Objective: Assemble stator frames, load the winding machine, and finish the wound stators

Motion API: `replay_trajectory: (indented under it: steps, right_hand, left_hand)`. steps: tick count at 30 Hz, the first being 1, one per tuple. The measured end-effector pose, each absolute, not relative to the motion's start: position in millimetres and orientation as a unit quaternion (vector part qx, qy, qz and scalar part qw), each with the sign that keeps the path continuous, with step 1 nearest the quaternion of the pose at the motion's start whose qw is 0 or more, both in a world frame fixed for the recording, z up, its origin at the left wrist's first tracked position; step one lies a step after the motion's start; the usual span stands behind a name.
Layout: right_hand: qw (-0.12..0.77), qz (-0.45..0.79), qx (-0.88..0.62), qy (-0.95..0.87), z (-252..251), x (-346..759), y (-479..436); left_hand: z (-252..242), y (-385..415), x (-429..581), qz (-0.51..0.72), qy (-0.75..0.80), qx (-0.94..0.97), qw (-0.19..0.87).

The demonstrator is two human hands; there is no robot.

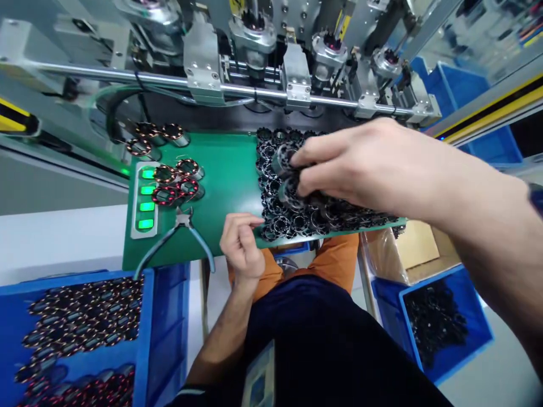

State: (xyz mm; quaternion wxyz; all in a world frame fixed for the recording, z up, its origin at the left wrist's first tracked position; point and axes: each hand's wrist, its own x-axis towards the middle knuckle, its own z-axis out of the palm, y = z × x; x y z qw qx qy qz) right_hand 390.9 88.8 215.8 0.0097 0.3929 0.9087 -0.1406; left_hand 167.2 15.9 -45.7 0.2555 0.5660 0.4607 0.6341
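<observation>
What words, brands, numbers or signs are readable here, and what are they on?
No lettering or number can be read with certainty.
Card against the dark shirt: too blurred to read.
Lit green buttons: any markings are too small or washed out to make out.

No lettering, brand or number legible from here. Card (259, 377) on the dark shirt (331, 339) too blurred to read; four lit green buttons (146, 207), near the green bench top's (229, 169) left edge, show no wording I can make out. Yellow-and-black bands (14, 120) flank the machine (203, 62).
</observation>
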Motion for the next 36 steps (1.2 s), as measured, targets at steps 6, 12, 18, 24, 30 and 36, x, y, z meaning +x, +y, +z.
replay_trajectory:
  steps: [6, 12, 18, 24, 30, 36]
  right_hand:
    - [0.144, -0.085, 0.360, 0.918, 168.7, 375.8, 151.9]
    - [0.109, -0.120, 0.343, 0.925, 149.3, 393.1, 166.4]
    - [0.125, -0.090, 0.330, 0.931, 143.3, 396.8, 170.7]
    - [0.113, -0.084, 0.325, 0.935, 136.5, 400.5, 173.1]
    - [0.164, -0.076, 0.391, 0.902, 139.5, 380.1, 167.9]
    - [0.196, -0.034, 0.438, 0.877, 158.2, 365.1, 143.0]
  left_hand:
    - [-43.7, 12.9, 159.0, 0.609, 0.432, 0.597, 0.294]
    - [-44.2, 12.8, 155.9, 0.594, 0.425, 0.608, 0.312]
    - [-41.6, 12.6, 155.5, 0.581, 0.439, 0.613, 0.306]
    - [-42.6, 12.5, 155.6, 0.582, 0.434, 0.615, 0.308]
    - [-44.7, 12.7, 157.2, 0.582, 0.444, 0.610, 0.302]
    - [-47.2, 13.3, 158.6, 0.558, 0.484, 0.617, 0.271]
